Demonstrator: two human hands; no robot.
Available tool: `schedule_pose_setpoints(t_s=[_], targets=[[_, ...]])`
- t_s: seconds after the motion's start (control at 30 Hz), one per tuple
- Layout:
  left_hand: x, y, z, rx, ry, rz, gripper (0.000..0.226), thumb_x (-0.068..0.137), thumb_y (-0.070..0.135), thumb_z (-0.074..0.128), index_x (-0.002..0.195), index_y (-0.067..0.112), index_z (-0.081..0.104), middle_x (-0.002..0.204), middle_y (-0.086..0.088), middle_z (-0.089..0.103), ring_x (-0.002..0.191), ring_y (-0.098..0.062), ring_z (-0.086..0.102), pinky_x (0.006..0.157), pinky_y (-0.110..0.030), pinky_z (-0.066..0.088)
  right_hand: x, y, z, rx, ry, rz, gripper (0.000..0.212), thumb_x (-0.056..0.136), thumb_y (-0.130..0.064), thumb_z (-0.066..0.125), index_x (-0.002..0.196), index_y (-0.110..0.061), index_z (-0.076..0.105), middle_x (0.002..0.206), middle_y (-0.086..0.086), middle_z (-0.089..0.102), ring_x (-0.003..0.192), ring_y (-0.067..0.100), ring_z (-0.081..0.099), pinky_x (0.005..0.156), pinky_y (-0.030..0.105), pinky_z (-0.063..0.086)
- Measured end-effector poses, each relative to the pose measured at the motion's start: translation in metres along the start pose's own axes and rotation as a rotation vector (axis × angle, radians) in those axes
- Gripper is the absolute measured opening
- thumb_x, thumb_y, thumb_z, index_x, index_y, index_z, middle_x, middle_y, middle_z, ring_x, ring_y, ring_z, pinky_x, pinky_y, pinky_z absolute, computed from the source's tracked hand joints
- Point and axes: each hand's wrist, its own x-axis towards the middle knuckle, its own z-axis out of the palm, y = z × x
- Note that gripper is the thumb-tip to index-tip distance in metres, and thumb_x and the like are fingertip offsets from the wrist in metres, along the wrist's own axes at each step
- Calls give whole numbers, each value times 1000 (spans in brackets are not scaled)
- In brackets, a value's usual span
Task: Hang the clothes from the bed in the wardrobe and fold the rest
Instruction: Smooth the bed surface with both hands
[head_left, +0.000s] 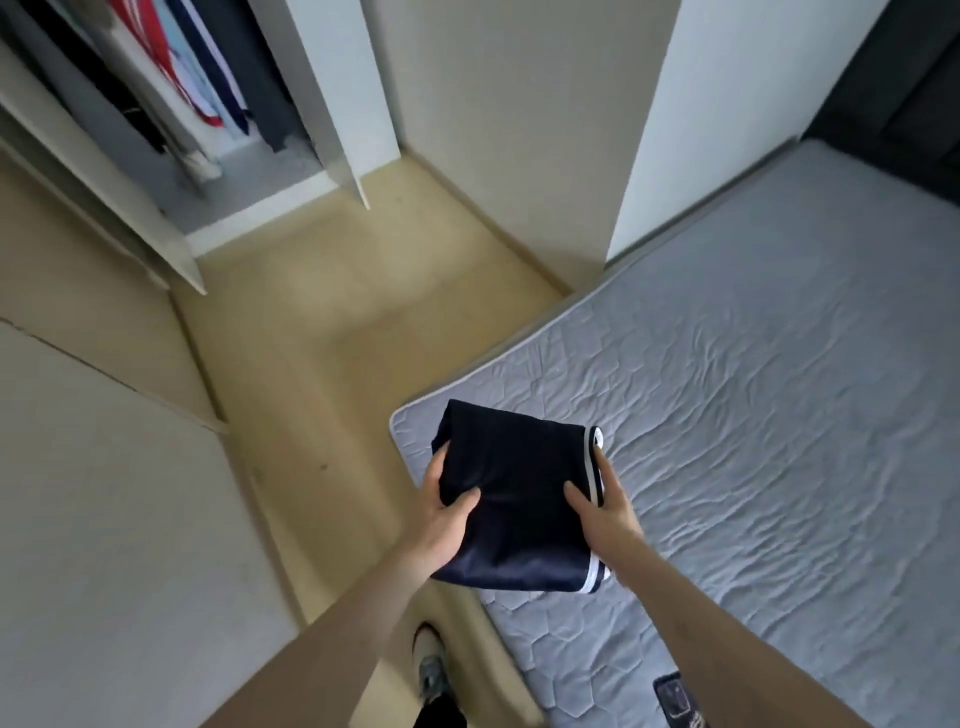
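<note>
Two hands grip one folded navy garment (511, 499) above the bed (779, 415) corner: left hand (447, 512) and right hand (605, 506) each pinching a side.

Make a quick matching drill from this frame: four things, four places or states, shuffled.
Things:
1. folded dark garment
2. hanging clothes
3. mattress
4. shoe

Places or states:
A. on the floor at the bottom edge, beside the bed
B. inside the open wardrobe, top left
C. held at both sides by the left hand and right hand
D. bare, grey, quilted, on the right

Pairs: 1-C, 2-B, 3-D, 4-A
</note>
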Motion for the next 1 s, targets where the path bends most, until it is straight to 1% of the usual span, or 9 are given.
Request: schedule_pose_setpoints(t_s=[0.1,0.23,0.37,0.47,0.57,0.63,0.77,0.87,1.0], targets=[[8,28,-70,-40,93,60,62,99,14,65,142,50,38,134,29,58,121,14,54,107,-17,44,-4,-64,52,-26,-38,-85,72,97,-36,67,152,-59,27,138,-11,58,123,17,59,112,44,47],[22,58,-157,-69,190,132,56,105,18,58,156,27,36,147,17,51,134,1,49,116,-30,40,-3,-136,121,-42,-87,-188,70,98,-35,67,152,-59,29,136,-12,59,121,15,60,111,42,48],[37,88,-236,-58,207,176,64,106,20,53,160,39,23,148,34,41,132,15,43,110,-19,37,-2,-196,184,-26,-128,-260,70,98,-35,67,152,-60,30,133,-13,60,120,17,61,109,42,49],[50,112,-284,-46,214,206,68,107,16,50,159,47,19,134,54,39,125,24,41,97,-4,39,6,-241,220,-17,-166,-314,69,98,-35,67,151,-60,30,135,-16,59,121,14,60,109,39,48],[73,144,-326,-63,216,219,69,106,13,48,153,58,24,130,55,42,121,26,44,87,5,39,30,-295,251,-19,-217,-377,70,99,-31,67,154,-54,31,134,-19,57,125,16,58,112,45,47],[95,167,-352,-77,226,202,66,106,11,46,144,64,36,126,52,47,117,22,49,84,4,42,51,-330,272,-34,-245,-414,70,98,-32,67,154,-53,30,135,-19,56,124,15,58,112,45,47],[153,215,-407,-117,287,169,54,107,10,45,122,59,63,128,29,58,114,-2,60,83,-14,49,97,-410,318,-45,-305,-525,69,99,-34,65,154,-54,29,145,-21,52,130,11,55,115,42,44],[197,249,-446,-194,362,136,54,104,8,47,119,56,66,128,24,54,111,-5,58,79,-19,47,132,-470,350,-60,-350,-559,70,98,-35,65,155,-53,28,153,-21,45,137,11,49,119,43,40],[237,288,-496,-333,439,102,52,100,5,51,118,52,66,124,11,63,104,-18,69,69,-26,59,168,-550,393,-52,-451,-619,68,99,-30,65,155,-50,31,151,-16,50,135,14,53,117,45,43]])
